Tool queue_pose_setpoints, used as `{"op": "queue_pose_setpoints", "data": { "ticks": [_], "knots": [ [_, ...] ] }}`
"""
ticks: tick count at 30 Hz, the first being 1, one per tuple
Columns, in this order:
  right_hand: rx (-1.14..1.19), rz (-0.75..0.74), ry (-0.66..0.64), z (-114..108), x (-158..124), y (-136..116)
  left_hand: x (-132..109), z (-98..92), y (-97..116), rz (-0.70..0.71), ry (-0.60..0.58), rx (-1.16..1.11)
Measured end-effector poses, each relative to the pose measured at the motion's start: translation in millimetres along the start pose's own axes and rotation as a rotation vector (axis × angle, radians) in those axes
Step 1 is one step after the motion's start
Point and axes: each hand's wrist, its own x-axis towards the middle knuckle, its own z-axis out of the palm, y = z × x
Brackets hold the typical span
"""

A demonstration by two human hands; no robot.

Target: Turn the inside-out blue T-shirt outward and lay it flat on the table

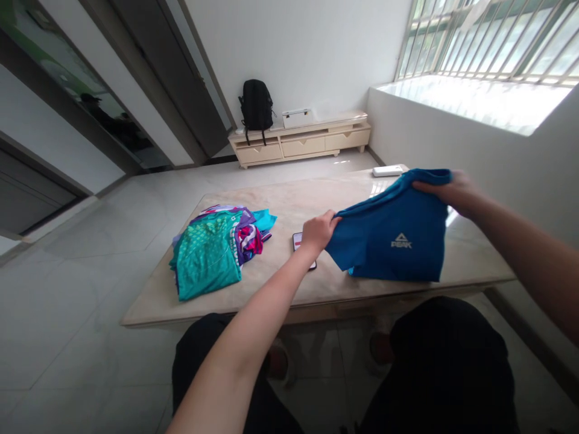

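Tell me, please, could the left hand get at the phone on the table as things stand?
Probably yes, once freed: the left hand grips the blue shirt directly above the phone, with nothing lying between them.

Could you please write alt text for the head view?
Both hands, left hand and right hand, hold up a blue shirt over a pale table. A pile of clothes and a phone lie on the left.

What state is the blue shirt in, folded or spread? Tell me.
Partly folded: the blue shirt hangs doubled between the left hand and right hand, lower edge on the table.
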Motion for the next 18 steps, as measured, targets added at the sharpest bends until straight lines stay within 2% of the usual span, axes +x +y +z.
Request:
{"op": "queue_pose_setpoints", "data": {
  "ticks": [2, 4, 6, 8, 10, 13, 15, 18],
  "knots": [
    [-0.026, 0.010, -0.044, 28.3, 35.8, 5.9, 23.2, 6.5, 0.7, 0.023, 0.019, 0.044],
    [-0.091, 0.006, -0.013, 55.1, 45.3, 24.0, 23.1, 20.6, 9.0, 0.097, 0.011, 0.061],
    [-0.183, -0.010, 0.036, 78.5, 29.6, 51.0, 1.1, 42.5, 22.0, 0.235, -0.050, 0.048],
    [-0.274, -0.041, 0.043, 95.8, -1.6, 80.8, -33.3, 69.3, 34.5, 0.388, -0.134, 0.019],
    [-0.344, -0.070, -0.010, 104.9, -34.8, 107.0, -67.3, 95.6, 42.3, 0.459, -0.185, 0.000],
    [-0.425, -0.071, -0.084, 105.5, -63.4, 131.9, -99.4, 124.6, 43.5, 0.425, -0.199, -0.001],
    [-0.462, -0.053, -0.101, 103.3, -62.3, 140.2, -107.1, 135.3, 41.0, 0.364, -0.182, -0.003],
    [-0.477, 0.012, -0.131, 105.6, -38.0, 147.0, -109.5, 141.7, 38.8, 0.282, -0.116, -0.025]
  ]
}}
